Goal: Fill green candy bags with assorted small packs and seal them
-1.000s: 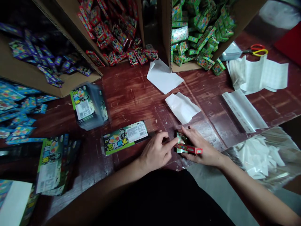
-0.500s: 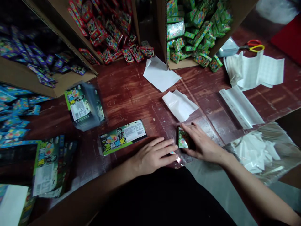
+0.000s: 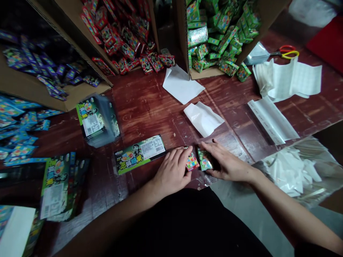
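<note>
My left hand (image 3: 173, 169) is closed around a small red candy box (image 3: 192, 162) on the table near its front edge. Just to the right, my right hand (image 3: 226, 160) grips a small green candy box (image 3: 205, 159) between thumb and fingers. A narrow gap separates the two boxes. Left of my left hand lies a flat printed header card (image 3: 140, 153), green and black with a white barcode label. Beyond my hands rests a crumpled white paper sheet (image 3: 204, 119).
Open cartons hold red boxes (image 3: 128, 35), green boxes (image 3: 227, 32) and purple boxes (image 3: 45, 67). Blue boxes (image 3: 18, 125) pile at the left. Stacked printed bags (image 3: 96, 119), scissors (image 3: 288, 51), a clear-and-white strip (image 3: 273, 119) and a bag of white scraps (image 3: 292, 171) lie around.
My left hand has closed around the red box, which was mostly hidden under its fingers. My right hand and the green box have shifted slightly left.
</note>
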`<action>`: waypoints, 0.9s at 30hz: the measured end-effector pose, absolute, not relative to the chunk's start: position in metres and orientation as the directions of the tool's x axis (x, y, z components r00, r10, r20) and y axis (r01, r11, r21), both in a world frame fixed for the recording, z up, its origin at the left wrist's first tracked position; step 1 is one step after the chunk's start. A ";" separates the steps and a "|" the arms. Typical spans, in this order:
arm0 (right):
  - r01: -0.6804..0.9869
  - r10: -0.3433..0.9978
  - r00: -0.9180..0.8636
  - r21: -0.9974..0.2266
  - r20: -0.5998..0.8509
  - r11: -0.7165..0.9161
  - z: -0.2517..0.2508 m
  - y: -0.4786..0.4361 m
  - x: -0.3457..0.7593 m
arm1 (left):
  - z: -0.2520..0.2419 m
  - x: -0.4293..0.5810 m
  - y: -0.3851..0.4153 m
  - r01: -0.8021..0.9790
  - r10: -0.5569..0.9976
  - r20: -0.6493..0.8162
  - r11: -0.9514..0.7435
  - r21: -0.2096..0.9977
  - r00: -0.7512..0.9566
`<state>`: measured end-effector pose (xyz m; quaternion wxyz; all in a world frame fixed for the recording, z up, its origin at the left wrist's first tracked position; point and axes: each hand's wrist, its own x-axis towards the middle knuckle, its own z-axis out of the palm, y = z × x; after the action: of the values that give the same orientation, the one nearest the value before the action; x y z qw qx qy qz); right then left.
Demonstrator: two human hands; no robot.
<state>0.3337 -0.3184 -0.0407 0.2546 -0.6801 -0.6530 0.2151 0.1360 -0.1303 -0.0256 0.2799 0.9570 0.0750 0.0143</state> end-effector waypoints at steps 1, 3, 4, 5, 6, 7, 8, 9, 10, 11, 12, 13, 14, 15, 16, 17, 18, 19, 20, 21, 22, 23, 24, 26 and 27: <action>0.777 0.998 0.042 -0.630 0.043 -0.006 -0.042 -0.316 0.332 | -0.026 0.136 -0.126 0.076 0.085 -0.012 -0.810 0.582 0.996; 0.776 0.998 0.026 -0.631 0.055 0.015 -0.047 -0.312 0.329 | -0.025 0.135 -0.118 -0.014 -0.018 0.000 -0.764 0.645 1.000; 0.778 0.997 0.025 -0.627 0.069 0.024 -0.049 -0.309 0.327 | -0.025 0.135 -0.115 -0.034 -0.045 0.000 -0.751 0.660 0.999; 0.783 0.996 0.031 -0.622 0.086 0.030 -0.052 -0.307 0.325 | -0.024 0.136 -0.114 -0.042 -0.060 -0.004 -0.744 0.667 0.998; 0.788 0.994 0.039 -0.615 0.102 0.032 -0.055 -0.305 0.323 | -0.024 0.136 -0.113 -0.039 -0.062 -0.011 -0.741 0.670 0.998; 0.793 0.992 0.047 -0.608 0.114 0.032 -0.057 -0.303 0.321 | -0.024 0.136 -0.114 -0.030 -0.058 -0.019 -0.742 0.669 0.998; 0.798 0.990 0.057 -0.602 0.126 0.030 -0.058 -0.301 0.318 | -0.022 0.135 -0.115 -0.023 -0.053 -0.025 -0.746 0.666 0.998; 0.802 0.988 0.066 -0.597 0.137 0.029 -0.059 -0.300 0.316 | -0.020 0.135 -0.115 -0.019 -0.049 -0.027 -0.752 0.659 0.998; 0.804 0.986 0.071 -0.593 0.148 0.031 -0.059 -0.299 0.313 | -0.017 0.133 -0.115 -0.022 -0.050 -0.025 -0.761 0.649 0.998; 0.805 0.985 0.072 -0.592 0.154 0.034 -0.058 -0.298 0.311 | -0.013 0.131 -0.112 -0.027 -0.055 -0.025 -0.775 0.631 0.998; 0.802 0.984 0.077 -0.596 0.161 0.035 -0.056 -0.297 0.309 | -0.008 0.128 -0.107 -0.021 -0.051 -0.031 -0.796 0.604 0.998; 0.795 0.982 0.087 -0.605 0.169 0.033 -0.054 -0.295 0.307 | -0.004 0.124 -0.099 0.004 -0.024 -0.042 -0.824 0.566 0.999; 0.786 0.978 0.105 -0.617 0.179 0.028 -0.051 -0.293 0.305 | -0.001 0.119 -0.088 0.056 0.033 -0.053 -0.855 0.516 0.998; 0.777 0.973 0.129 -0.629 0.193 0.022 -0.048 -0.288 0.303 | 0.001 0.113 -0.075 0.129 0.111 -0.064 -0.879 0.459 0.992; 0.769 0.965 0.157 -0.639 0.212 0.016 -0.046 -0.282 0.302 | 0.001 0.107 -0.061 0.212 0.199 -0.076 -0.890 0.403 0.977; 0.767 0.954 0.184 -0.642 0.238 0.013 -0.044 -0.275 0.300 | -0.001 0.100 -0.047 0.288 0.274 -0.091 -0.888 0.358 0.957; 0.773 0.941 0.204 -0.634 0.271 0.015 -0.042 -0.266 0.298 | -0.004 0.093 -0.034 0.338 0.319 -0.112 -0.882 0.329 0.941; 0.786 0.927 0.221 -0.618 0.303 0.015 -0.041 -0.256 0.297 | -0.008 0.086 -0.023 0.357 0.329 -0.139 -0.878 0.319 0.934; 0.803 0.912 0.239 -0.596 0.332 0.007 -0.041 -0.246 0.295 | -0.012 0.080 -0.014 0.354 0.318 -0.161 -0.878 0.322 0.934; 0.822 0.900 0.256 -0.570 0.352 -0.011 -0.042 -0.237 0.294 | -0.015 0.074 -0.008 0.340 0.297 -0.173 -0.879 0.335 0.939; 0.838 0.894 0.268 -0.545 0.360 -0.032 -0.042 -0.228 0.293 | -0.018 0.068 -0.005 0.321 0.277 -0.171 -0.880 0.351 0.945; 0.850 0.898 0.265 -0.525 0.350 -0.046 -0.043 -0.222 0.292 | -0.020 0.064 -0.004 0.307 0.265 -0.160 -0.880 0.362 0.951; 0.855 0.916 0.242 -0.516 0.319 -0.046 -0.043 -0.216 0.290 | -0.021 0.060 -0.004 0.300 0.263 -0.148 -0.881 0.367 0.953; 0.848 0.963 0.148 -0.530 0.227 -0.005 -0.044 -0.211 0.287 | -0.021 0.055 -0.006 0.293 0.262 -0.134 -0.882 0.368 0.956; 0.836 0.979 0.092 -0.549 0.182 0.023 -0.044 -0.209 0.285 | -0.021 0.053 -0.008 0.287 0.255 -0.134 -0.883 0.371 0.958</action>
<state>0.2851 -0.2093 -0.0437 0.2738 -0.6864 -0.6609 0.1307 0.0530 -0.0077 -0.0206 0.1973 0.9695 0.1399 -0.0405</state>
